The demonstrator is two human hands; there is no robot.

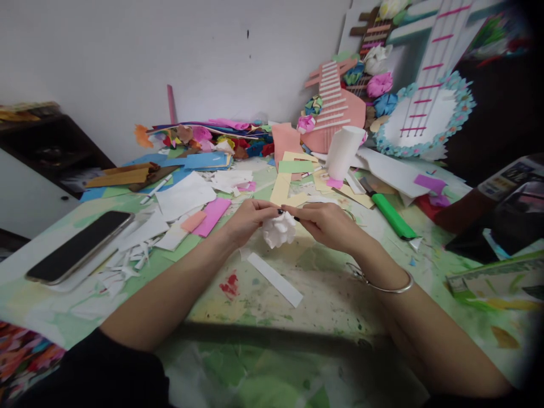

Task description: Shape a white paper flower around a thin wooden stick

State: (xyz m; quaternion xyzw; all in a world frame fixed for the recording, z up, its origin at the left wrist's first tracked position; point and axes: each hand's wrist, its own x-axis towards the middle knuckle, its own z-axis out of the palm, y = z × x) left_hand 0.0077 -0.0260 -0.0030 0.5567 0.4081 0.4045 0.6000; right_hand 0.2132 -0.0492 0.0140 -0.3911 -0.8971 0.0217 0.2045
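Note:
Between my two hands, above the middle of the table, is a white paper flower (279,229) with ruffled petals pointing down and toward me. My left hand (254,217) pinches its base from the left, thumb and fingers pressed together. From the right, my right hand (325,222) has its fingertips closed at the same base, close to the left thumb. The flower's stem end is hidden by the fingers. Below it, a white paper strip (275,279) lies slantwise on the paint-stained table (250,309).
Left are a phone (80,246), paper scraps (131,249) and pink paper (215,217). A green utility knife (393,215) lies right, near a white paper roll (345,153). Paper guitar shapes (340,107) lean on the wall. A green box (497,280) sits at far right.

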